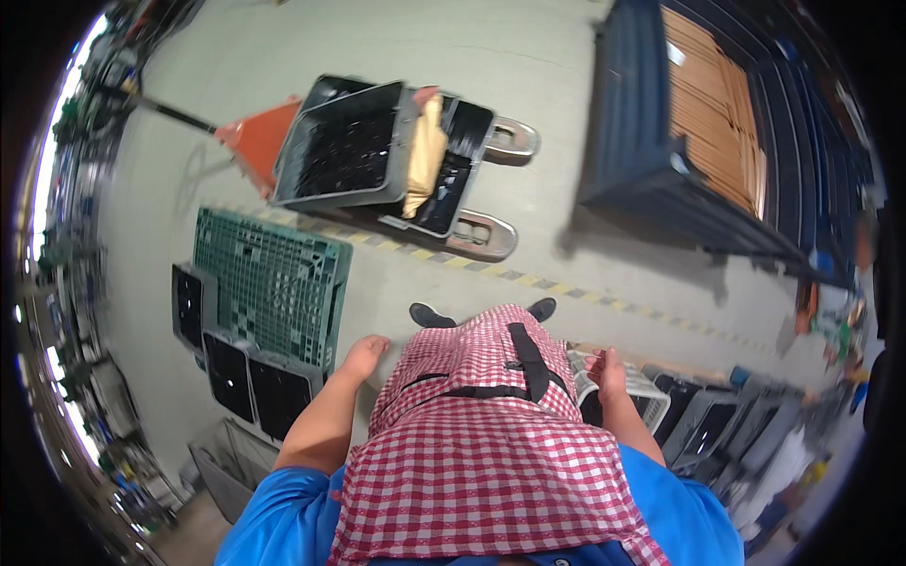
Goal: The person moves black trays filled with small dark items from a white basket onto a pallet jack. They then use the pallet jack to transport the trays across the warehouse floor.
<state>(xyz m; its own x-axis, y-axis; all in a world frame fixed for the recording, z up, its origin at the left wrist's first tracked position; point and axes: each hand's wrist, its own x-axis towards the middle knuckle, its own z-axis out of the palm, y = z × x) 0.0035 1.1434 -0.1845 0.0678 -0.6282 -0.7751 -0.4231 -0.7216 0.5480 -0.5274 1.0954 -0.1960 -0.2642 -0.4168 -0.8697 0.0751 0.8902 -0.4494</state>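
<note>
Both my arms hang at my sides, away from a red-and-white checked apron (481,472) with a black strap. My left hand (366,357) is loosely open and holds nothing that I can see; the green plastic pallet (274,274) is nearest to it. On the other side, my right hand (609,370) has its fingers slightly bent and apart, with nothing in them. Beside and below that hand stands a light grey crate (651,391) with slotted sides.
Ahead, an orange pallet truck (260,141) carries a tilted grey bin (344,151) of small dark pieces and a yellowish paper bundle (427,151). A dark blue container (632,104) with brown cardboard stands far right. Black-and-grey bins (231,377) line the left, and a yellow striped line (528,280) crosses the floor.
</note>
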